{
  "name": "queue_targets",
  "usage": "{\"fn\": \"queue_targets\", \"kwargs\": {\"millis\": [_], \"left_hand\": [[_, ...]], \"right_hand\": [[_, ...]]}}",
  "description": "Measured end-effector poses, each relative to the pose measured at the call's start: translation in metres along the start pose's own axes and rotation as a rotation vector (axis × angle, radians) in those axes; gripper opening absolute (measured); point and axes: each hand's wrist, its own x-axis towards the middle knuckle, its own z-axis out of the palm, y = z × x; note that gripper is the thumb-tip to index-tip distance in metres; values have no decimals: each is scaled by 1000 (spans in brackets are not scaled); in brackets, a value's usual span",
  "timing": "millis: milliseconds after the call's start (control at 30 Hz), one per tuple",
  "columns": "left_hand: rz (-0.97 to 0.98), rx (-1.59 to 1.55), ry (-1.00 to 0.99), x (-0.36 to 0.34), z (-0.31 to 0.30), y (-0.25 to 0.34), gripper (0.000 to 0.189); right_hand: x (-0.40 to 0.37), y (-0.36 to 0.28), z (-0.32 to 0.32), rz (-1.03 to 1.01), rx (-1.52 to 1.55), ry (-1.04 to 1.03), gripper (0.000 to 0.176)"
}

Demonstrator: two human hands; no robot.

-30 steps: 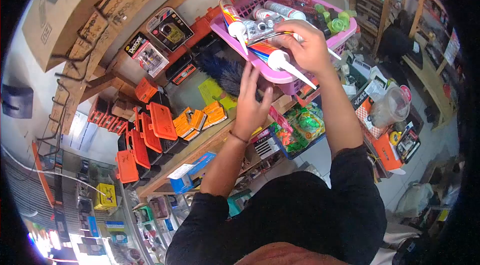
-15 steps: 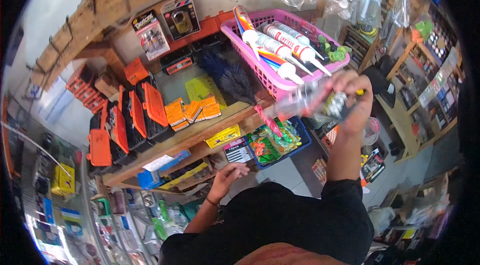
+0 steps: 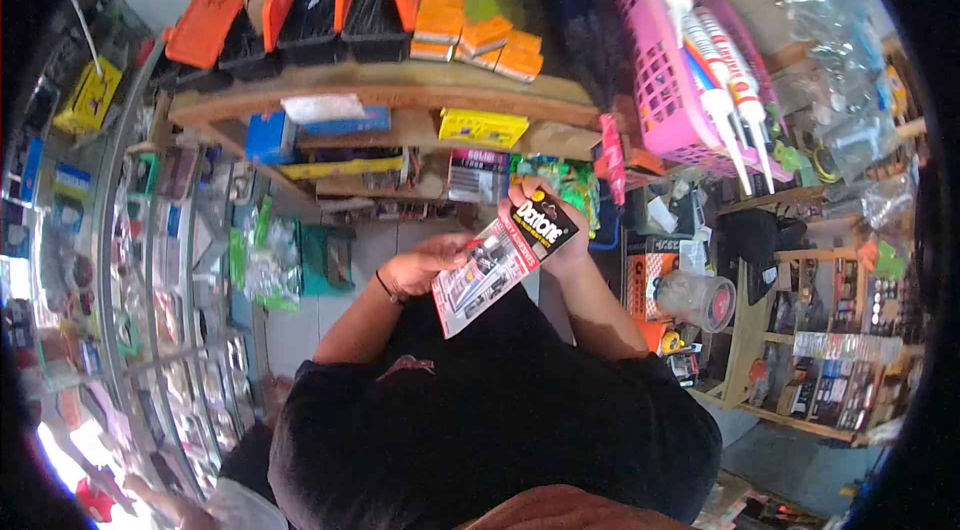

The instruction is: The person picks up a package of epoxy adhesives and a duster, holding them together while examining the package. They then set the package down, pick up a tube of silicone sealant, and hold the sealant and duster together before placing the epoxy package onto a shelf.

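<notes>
In front of my chest I hold a carded pack of Dextone adhesive point(image 3: 492, 272), tilted, with its black top to the upper right and its red and white part below. My left hand point(image 3: 412, 275) grips the pack's left edge, the thumb lying over the front. At the upper right, my right hand point(image 3: 568, 238) has its fingers closed around the black end. Part of that hand is hidden behind the card. Beyond the hands, a black and purple SELIGI pack point(image 3: 477, 176) stands below the shelf, beside a bin of green packets point(image 3: 560, 170).
The wooden shelf point(image 3: 370, 95) carries black bins with orange lids point(image 3: 205, 25), small orange boxes point(image 3: 438, 18) and a pink basket point(image 3: 650, 95) of sealant tubes point(image 3: 715, 80). A clear jar point(image 3: 690, 300) is at right. Glass shelving point(image 3: 190, 330) lines the left.
My right hand has come down from beside the pink basket to my chest with the pack. My left hand has closed on the pack too. The view has turned downward.
</notes>
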Motion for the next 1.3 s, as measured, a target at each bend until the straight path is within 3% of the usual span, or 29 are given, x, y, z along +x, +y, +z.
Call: {"fn": "queue_targets", "kwargs": {"millis": [100,167,200,233,300,367,500,567,633,733,933,1033,1100,1167,1300], "left_hand": [[90,-85,66,-9,-4,-15,50],[182,-52,175,-11,-7,-22,54],[222,-63,195,-12,-5,-21,54],[266,-73,213,-12,-2,-18,55],[305,-100,241,-10,-4,-12,55],[347,-82,323,-11,4,-5,56],[302,-42,261,-7,-9,-2,54],[210,-177,204,-3,-13,-4,51],[186,-216,267,3,-9,-8,51],[233,-381,244,16,-3,-9,78],[203,-506,254,10,-6,-10,80],[227,-524,242,8,-10,-8,78],[241,-541,217,6,-10,-4,73],[242,-537,207,4,-11,-2,72],[257,-536,166,1,-11,4,70]], "right_hand": [[-13,10,-22,56,-364,175,35],[-14,19,-28,70,-362,424,33],[-22,20,-56,137,-361,486,30],[-24,16,-64,153,-307,409,29],[-35,0,-89,179,-128,542,32],[-42,-24,-92,90,10,587,37],[-44,-74,-73,-82,-35,442,44],[-40,-88,-57,-95,-92,412,44],[-34,-93,-52,-109,-148,382,44],[-25,-91,-50,-123,-167,371,41],[-18,-66,-53,-107,-296,326,31],[-26,-45,-46,-3,-344,167,30],[-36,-29,-56,133,-272,160,25],[-40,-18,-59,271,-455,209,27],[-35,-3,-55,240,-472,234,30]]}}
